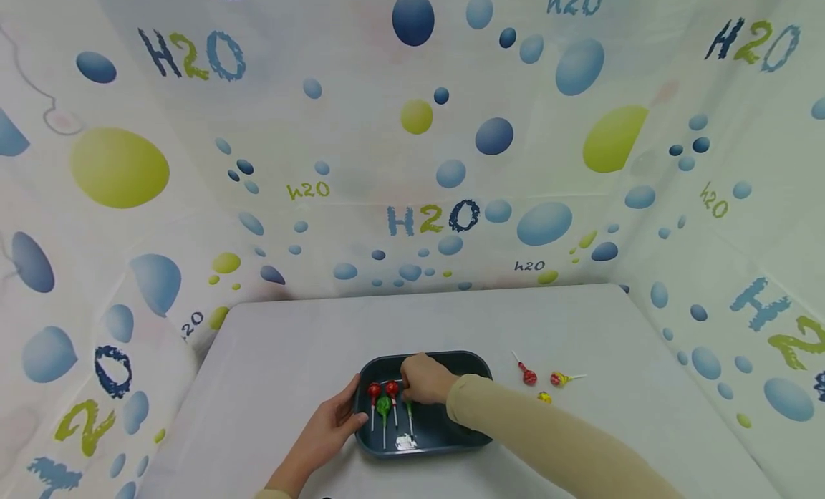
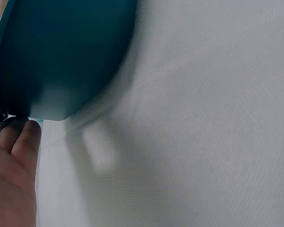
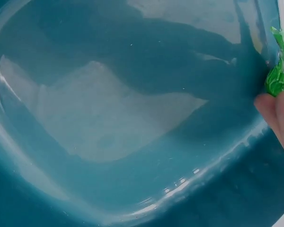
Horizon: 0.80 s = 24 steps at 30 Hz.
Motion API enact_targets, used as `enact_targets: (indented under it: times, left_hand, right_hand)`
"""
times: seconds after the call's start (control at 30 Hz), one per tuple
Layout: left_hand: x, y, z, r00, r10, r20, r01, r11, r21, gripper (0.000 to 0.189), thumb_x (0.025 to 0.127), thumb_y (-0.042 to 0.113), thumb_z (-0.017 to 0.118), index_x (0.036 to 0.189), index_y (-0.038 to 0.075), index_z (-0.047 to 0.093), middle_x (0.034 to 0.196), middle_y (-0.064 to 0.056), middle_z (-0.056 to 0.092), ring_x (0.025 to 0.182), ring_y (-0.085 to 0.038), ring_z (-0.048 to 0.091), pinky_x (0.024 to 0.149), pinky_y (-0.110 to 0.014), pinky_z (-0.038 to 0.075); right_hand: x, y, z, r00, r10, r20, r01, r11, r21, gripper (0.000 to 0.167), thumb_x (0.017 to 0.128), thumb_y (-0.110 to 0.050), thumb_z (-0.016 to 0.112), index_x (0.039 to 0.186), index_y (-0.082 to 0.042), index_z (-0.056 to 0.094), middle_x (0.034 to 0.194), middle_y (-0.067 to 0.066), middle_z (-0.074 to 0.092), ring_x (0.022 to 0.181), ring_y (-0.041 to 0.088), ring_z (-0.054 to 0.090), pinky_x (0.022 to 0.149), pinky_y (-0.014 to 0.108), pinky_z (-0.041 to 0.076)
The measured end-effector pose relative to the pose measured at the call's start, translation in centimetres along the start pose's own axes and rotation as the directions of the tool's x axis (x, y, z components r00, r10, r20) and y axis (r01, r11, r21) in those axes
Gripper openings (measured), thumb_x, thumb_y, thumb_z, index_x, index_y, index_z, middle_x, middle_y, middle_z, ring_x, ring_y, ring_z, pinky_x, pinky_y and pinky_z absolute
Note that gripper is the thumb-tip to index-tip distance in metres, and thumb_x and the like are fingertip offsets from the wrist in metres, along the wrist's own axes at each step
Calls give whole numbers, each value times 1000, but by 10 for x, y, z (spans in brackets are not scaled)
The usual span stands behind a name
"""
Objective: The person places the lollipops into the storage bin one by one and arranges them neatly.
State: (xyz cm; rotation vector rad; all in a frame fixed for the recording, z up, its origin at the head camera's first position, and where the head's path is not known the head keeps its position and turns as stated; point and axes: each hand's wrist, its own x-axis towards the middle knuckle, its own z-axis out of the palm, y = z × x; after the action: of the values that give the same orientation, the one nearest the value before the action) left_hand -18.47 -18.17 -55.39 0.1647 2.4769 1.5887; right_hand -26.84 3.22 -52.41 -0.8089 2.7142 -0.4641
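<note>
A dark blue-green tray (image 1: 445,447) with rounded corners stands on the table. My left hand (image 1: 331,426) grips its left side, thumb over the rim and fingers along the outer wall; the left wrist view shows those fingers (image 2: 26,146) right at the rim. Over the tray's middle, my right hand (image 1: 427,379) pinches a green lollipop (image 3: 280,78) by its wrapped head, the white stick pointing toward me. Left of it in the tray lie a red lollipop (image 1: 392,390), another green lollipop (image 1: 383,406) and a second red lollipop (image 1: 374,391), roughly side by side, sticks toward me.
On the white table (image 1: 290,356), right of the tray, lie a red lollipop (image 1: 529,376), a red-and-yellow lollipop (image 1: 558,379) and a yellow one (image 1: 544,396) partly hidden by the right sleeve (image 1: 535,420). A patterned curtain (image 1: 361,127) surrounds the table's back and sides.
</note>
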Motion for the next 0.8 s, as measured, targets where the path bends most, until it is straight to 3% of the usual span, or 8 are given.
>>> enact_targets:
  times: [0.27, 0.8]
  left_hand:
    - [1, -1, -1, 1000, 9, 0, -9, 1000, 12, 75, 96, 15, 70, 159, 2, 32, 164, -21, 32, 147, -39, 43, 114, -40, 45]
    - [1, -1, 0, 1000, 9, 0, -9, 1000, -8, 74, 97, 13, 70, 159, 2, 31, 165, -21, 31, 148, -39, 41, 115, -39, 44]
  right_hand:
    - [0, -10, 0, 1000, 9, 20, -8, 999, -53, 22, 87, -16, 82, 70, -10, 69, 59, -4, 60, 51, 5, 51, 47, 14, 46]
    - [-1, -12, 1, 1000, 16, 24, -15, 999, -49, 22, 87, -19, 83, 71, -10, 69, 59, -5, 59, 52, 4, 50, 48, 15, 43]
